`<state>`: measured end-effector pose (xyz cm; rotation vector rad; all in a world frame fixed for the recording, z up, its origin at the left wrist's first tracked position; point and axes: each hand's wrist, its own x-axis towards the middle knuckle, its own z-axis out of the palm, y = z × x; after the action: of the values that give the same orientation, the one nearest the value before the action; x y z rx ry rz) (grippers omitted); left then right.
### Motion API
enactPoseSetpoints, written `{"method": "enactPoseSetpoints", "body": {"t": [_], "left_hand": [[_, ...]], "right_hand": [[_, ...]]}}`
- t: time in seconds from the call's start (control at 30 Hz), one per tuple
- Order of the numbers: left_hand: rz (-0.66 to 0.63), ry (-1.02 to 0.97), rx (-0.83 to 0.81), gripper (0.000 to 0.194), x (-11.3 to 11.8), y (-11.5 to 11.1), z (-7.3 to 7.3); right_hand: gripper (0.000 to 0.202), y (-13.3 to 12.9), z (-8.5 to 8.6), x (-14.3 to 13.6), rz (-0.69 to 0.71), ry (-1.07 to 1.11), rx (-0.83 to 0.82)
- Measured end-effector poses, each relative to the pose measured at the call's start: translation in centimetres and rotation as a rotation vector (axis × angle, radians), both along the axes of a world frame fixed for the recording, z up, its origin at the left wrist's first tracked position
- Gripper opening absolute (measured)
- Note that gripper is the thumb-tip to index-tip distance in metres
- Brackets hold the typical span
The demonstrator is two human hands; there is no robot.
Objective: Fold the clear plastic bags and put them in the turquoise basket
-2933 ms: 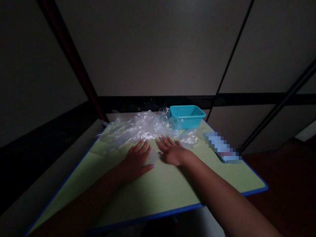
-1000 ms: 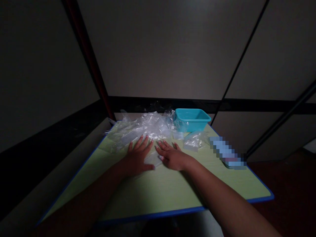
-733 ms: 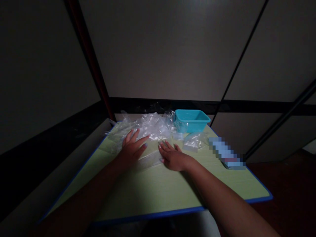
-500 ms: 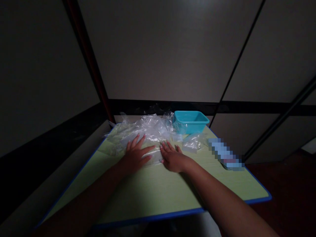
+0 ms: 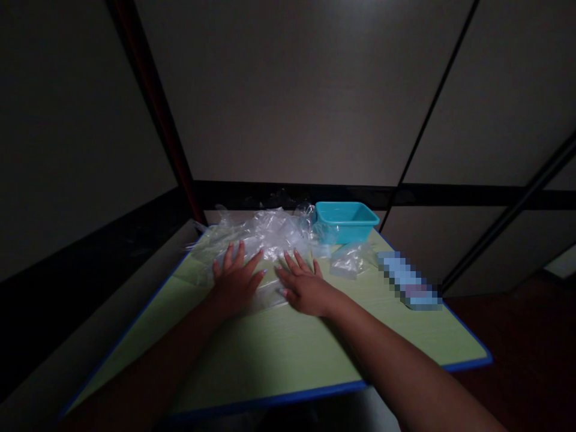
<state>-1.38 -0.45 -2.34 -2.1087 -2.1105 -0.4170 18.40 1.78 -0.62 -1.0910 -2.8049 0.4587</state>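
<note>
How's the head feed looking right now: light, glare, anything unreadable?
Head view: dim overall, near-black at left; head view: glints on the heaped plastic, while the clear piece between left hand and right hand shows only faint edges; head view: the blue item is pixelated, details unreadable.

Over the table [image 5: 279, 357], both forearms [image 5: 391, 360] are bare and smooth, tapering to narrow wrists. Left hand [image 5: 236, 283] and right hand [image 5: 308, 293] are bare too — slender fingers, nails glinting. Below the table's near edge, a pale patch [image 5: 374, 409] — too dim to tell if clothing
</note>
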Motion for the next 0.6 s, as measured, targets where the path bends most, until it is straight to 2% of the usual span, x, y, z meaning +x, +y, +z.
{"method": "enactPoseSetpoints", "body": {"t": [0.1, 0.27, 0.43, 0.6], "left_hand": [[0.041, 0.011, -0.007, 0.049, -0.2, 0.1, -0.1], [-0.004, 0.024, -0.094, 0.059, 0.2, -0.3, -0.4], [-0.2, 0.025, -0.179, 0.073, 0.4, -0.7, -0.1], [-0.46, -0.029, 0.013, 0.064, 0.8, -1.0, 0.4]], "right_hand": [[0.059, 0.4, -0.1, 0.2, -0.039, -0.004, 0.004], [0.06, 0.6, -0.3, 0.4, -0.011, -0.058, -0.084], [0.062, 0.6, -0.2, 0.5, -0.002, -0.088, -0.115], [0.064, 0.5, 0.0, 0.5, -0.014, -0.119, -0.137]]}}
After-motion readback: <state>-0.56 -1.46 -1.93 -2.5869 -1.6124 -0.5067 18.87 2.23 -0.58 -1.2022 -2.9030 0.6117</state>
